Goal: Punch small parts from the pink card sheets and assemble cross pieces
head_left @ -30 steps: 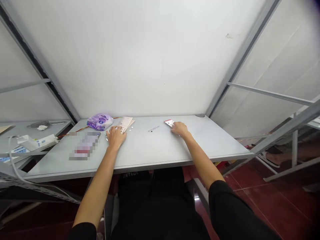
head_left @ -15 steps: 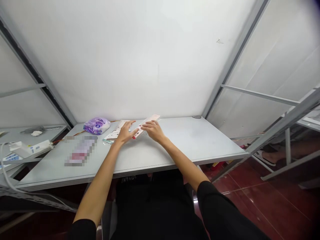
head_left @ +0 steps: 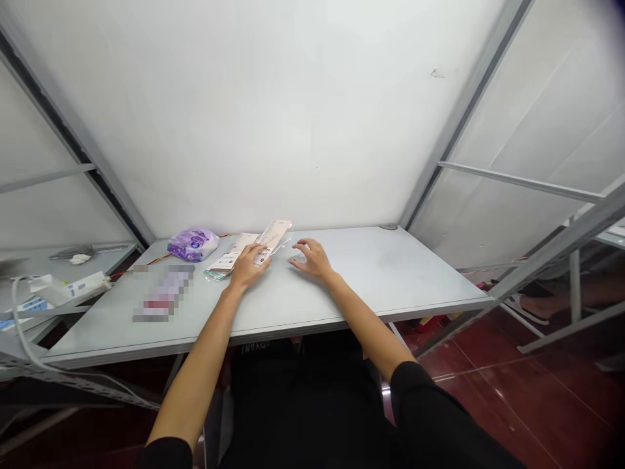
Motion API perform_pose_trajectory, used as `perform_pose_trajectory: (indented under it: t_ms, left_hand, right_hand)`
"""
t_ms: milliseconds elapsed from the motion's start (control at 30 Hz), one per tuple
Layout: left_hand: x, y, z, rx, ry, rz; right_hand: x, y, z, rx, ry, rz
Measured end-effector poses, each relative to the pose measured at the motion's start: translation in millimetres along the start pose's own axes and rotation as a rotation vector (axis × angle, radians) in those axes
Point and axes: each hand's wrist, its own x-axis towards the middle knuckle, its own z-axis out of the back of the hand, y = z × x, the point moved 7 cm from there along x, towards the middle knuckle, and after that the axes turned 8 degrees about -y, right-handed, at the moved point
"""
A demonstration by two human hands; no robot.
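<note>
My left hand (head_left: 250,266) is closed on the lower end of a long flat pale packet (head_left: 272,237), which tilts up off the table toward the back wall. Under and beside that hand lies a small stack of similar packets (head_left: 225,262). My right hand (head_left: 313,258) rests on the grey table (head_left: 371,280) just right of the packet, fingers bent and apart. Its fingertips touch a small grey strip (head_left: 296,258) that lies flat on the table.
A purple soft pack (head_left: 194,243) lies at the back left, and a blurred flat item (head_left: 163,293) sits nearer the left front. A white power strip with a cable (head_left: 73,285) is on the neighbouring shelf at left. Metal frame posts flank the table.
My right hand brought the long packet from the right to my left hand, then let go and came down on the small strip. My left hand now holds the packet alone.
</note>
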Motion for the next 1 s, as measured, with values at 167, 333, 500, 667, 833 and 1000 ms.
perform_pose_trajectory:
  t_ms: [167, 333, 500, 667, 833, 1000]
  left_hand:
    - [-1.5, 6.8, -1.5, 0.031, 0.006, 0.052]
    - [-3.3, 6.8, -6.6, 0.042, 0.050, 0.068]
    - [-2.7, 4.1, -6.3, 0.023, 0.075, 0.064]
    - [-3.6, 1.3, -6.8, 0.033, 0.122, 0.068]
    - [-6.5, -3.1, -10.2, 0.019, 0.169, 0.080]
    - [-8.2, -10.2, -13.1, -0.061, 0.165, 0.062]
  right_hand:
    - [-15.9, -34.7, -8.7, 0.133, 0.227, -0.152]
    - [-16.8, -34.3, -12.8, 0.182, 0.228, -0.154]
    - [-19.8, -31.6, -9.4, 0.059, 0.174, -0.167]
    - [-10.2, -34.2, 19.3, 0.163, -0.127, -0.210]
    - [-5.6, -11.5, 23.7, 0.215, -0.201, -0.076]
    - [-8.3, 11.2, -2.6, 0.210, -0.043, 0.058]
